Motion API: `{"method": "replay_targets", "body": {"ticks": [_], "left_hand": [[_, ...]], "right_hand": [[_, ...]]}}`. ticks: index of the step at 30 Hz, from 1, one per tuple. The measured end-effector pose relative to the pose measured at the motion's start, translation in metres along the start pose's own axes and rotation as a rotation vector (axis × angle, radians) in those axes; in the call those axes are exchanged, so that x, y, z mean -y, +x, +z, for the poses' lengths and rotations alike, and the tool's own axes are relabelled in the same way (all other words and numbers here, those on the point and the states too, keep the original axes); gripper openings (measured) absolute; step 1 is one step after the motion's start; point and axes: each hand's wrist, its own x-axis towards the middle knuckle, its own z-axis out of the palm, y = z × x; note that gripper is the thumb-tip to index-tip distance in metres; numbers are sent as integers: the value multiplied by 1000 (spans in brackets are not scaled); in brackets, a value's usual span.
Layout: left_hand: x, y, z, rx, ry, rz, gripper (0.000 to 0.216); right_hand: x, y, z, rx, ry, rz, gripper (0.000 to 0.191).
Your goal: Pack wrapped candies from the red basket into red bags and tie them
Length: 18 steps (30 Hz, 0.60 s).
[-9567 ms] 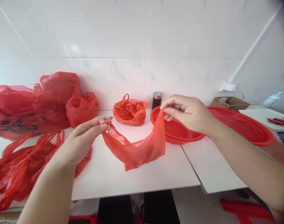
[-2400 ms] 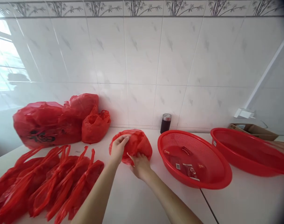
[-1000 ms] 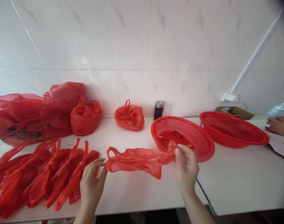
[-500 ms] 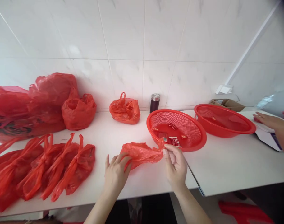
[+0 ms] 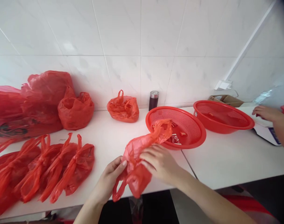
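Observation:
Both of my hands hold one thin red plastic bag point(image 5: 139, 155) over the front edge of the white table point(image 5: 228, 161). My left hand point(image 5: 109, 179) pinches its lower part, where a handle loop hangs down. My right hand point(image 5: 159, 161) lies across the middle of the bag with fingers curled on it. The bag's upper end sticks up toward the red mesh basket point(image 5: 195, 138), which holds a few small wrapped packets point(image 5: 176, 138).
Several tied red bags point(image 5: 51, 165) lie in a row at the left. Stuffed red bags point(image 5: 39, 99) and a small open red bag point(image 5: 123, 109) stand by the tiled wall, beside a dark jar point(image 5: 153, 100). A second red basket point(image 5: 222, 116) sits further right. Another person's hand point(image 5: 266, 112) rests on a scale point(image 5: 265, 132).
The bag was stretched flat between my hands on the table; now it is lifted and bunched upright, my hands closer together near the table's edge.

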Motion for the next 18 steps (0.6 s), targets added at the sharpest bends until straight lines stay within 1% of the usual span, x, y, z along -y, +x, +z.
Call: {"method": "replay_targets", "body": {"ticks": [1, 2, 3, 5, 6, 7, 8, 10, 11, 12, 13, 14, 16, 17, 18], "left_hand": [[-2, -3, -4, 2, -140, -29, 19], [-3, -6, -9, -34, -263, -50, 19], [-5, -9, -15, -104, -376, -67, 17], [-8, -11, -29, -287, -571, -74, 6], [-9, -11, -36, -366, -649, -61, 3], [-10, -10, -41, -427, -709, -47, 8], [-10, -9, -44, -475, -751, -39, 12], [-6, -5, -46, -534, -767, -61, 14], [-3, -2, -45, -535, -728, -86, 12], [2, 0, -43, -507, -655, -104, 10], [7, 1, -41, -459, -549, -102, 14], [12, 3, -38, -406, -417, -68, 23], [22, 4, -35, -351, -126, 81, 43], [27, 4, -35, -343, 20, 163, 44], [32, 4, -35, -333, 167, 233, 38]], "right_hand": [[-8, 2, 1, 58, -13, 75, 20], [-16, 0, 1, 120, -1, 147, 18], [-23, -3, -1, 197, 34, 208, 16], [-33, -15, -6, 384, 142, 288, 10], [-36, -22, -9, 458, 195, 309, 14], [-38, -28, -12, 503, 239, 321, 23], [-40, -33, -14, 517, 266, 331, 31], [-43, -41, -13, 466, 262, 371, 39], [-45, -43, -9, 418, 232, 399, 41], [-47, -45, -4, 365, 192, 425, 43], [-50, -46, 2, 306, 149, 447, 47], [-53, -48, 8, 249, 115, 465, 53], [-59, -49, 18, 186, 90, 511, 70], [-63, -50, 21, 192, 100, 553, 78], [-66, -50, 22, 222, 121, 607, 83]]}}
